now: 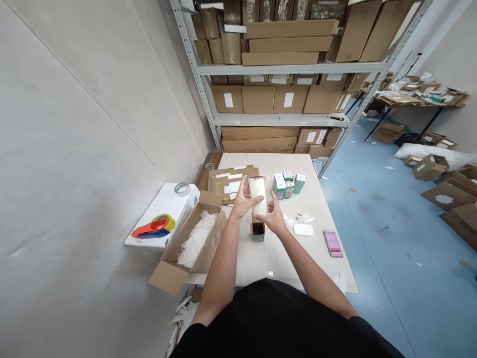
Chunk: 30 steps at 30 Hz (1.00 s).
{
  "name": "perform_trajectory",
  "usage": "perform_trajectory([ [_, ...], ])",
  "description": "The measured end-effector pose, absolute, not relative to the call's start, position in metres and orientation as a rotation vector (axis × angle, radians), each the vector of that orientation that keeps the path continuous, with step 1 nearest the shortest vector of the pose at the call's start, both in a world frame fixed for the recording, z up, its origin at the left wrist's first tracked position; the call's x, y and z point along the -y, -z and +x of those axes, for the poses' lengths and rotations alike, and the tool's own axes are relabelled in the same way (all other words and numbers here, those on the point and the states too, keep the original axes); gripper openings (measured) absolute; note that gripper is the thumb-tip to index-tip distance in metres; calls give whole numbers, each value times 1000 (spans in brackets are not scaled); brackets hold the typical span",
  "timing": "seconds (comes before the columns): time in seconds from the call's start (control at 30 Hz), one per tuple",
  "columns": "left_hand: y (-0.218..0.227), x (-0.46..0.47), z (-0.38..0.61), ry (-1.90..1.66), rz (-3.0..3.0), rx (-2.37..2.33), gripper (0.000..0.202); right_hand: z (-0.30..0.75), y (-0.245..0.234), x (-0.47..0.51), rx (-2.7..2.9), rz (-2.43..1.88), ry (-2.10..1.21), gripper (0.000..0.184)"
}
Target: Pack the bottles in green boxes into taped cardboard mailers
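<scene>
Head view: left hand [244, 203], right hand [275, 217] both grasping cream cylinder [257, 190] (open carton [258, 236] below).

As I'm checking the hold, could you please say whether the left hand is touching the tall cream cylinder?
Touching. The head view shows the left hand holding the tall cream cylinder, one of its fingers, the thumb, lying across the front.

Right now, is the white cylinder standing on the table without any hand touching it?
No, the left hand and the right hand both have their grip on the white cylinder.
</scene>
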State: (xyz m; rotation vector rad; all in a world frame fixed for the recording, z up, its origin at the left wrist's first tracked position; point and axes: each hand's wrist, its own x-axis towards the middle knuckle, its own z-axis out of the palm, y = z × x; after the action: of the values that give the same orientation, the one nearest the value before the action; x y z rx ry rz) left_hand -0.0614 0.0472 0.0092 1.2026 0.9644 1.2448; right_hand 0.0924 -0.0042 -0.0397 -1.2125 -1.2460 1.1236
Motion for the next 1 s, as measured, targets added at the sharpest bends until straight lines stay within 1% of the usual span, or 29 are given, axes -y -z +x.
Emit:
perform_trajectory([
  [0.07,-7,-49,-62,-1254,1194,-1010,124,92,43,3,1256,-1216,-1103,132],
  [0.2,-1,-50,-64,-1229,1129,-907,121,93,49,4,1290,-1095,-1247,122],
  [0.33,3,-47,-64,-1251,1174,-982,116,94,55,3,1294,-1184,-1191,127],
  [0.43,6,-45,-64,-1208,1180,-969,113,96,63,1,1305,-1158,-1240,122],
  [0.5,9,-45,-66,-1165,1201,-935,105,98,71,-1,1299,-1180,-1260,122],
  [0.63,20,-47,-66,-1169,1235,-1050,68,98,95,-4,1292,-1343,-1196,127],
  [0.7,27,-48,-66,-1164,1264,-1155,57,95,108,-2,1312,-1400,-1159,125],
  [0.8,38,-46,-65,-1150,1371,-1277,51,92,127,1,1348,-1440,-1148,122],
  [0.9,50,-42,-66,-1134,1403,-1345,47,95,150,4,1402,-1402,-1221,120],
  [0.97,60,-41,-68,-1126,1406,-1391,47,102,169,5,1437,-1417,-1263,113],
  [1.0,66,-40,-68,-1126,1411,-1415,48,106,180,5,1432,-1479,-1256,106],
])
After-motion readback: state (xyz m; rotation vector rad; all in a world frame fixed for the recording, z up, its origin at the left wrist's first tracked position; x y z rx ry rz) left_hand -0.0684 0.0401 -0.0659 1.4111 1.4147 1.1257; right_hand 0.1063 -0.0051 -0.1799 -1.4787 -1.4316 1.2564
